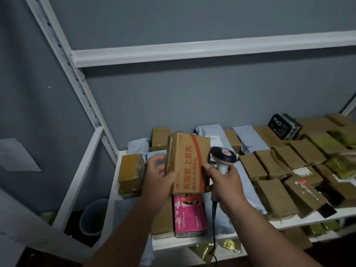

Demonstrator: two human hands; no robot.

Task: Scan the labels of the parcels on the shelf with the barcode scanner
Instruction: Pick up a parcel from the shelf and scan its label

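Cardboard parcels wrapped in tape fill the white shelf (194, 242), and furthest left of the fingers a taped brown box (131, 175) stands on end at the shelf's edge. Next comes the left hand (160, 177), thumb curled over the near face and fingers behind, gripping a carton with red printing (187, 162) lifted clear of the others and tilted upright, probably to hunt for its label, which is not visible on the face shown. Below the fingers lies a pink printed box (187, 214). Right of the carton, the right hand (224, 185) wraps the handle of the barcode scanner (223, 157), its thumb also touching the carton's edge, the scanner head just beside the carton. Beyond the right fingers, rows of brown parcels (281, 162) lie flat, awaiting scanning.
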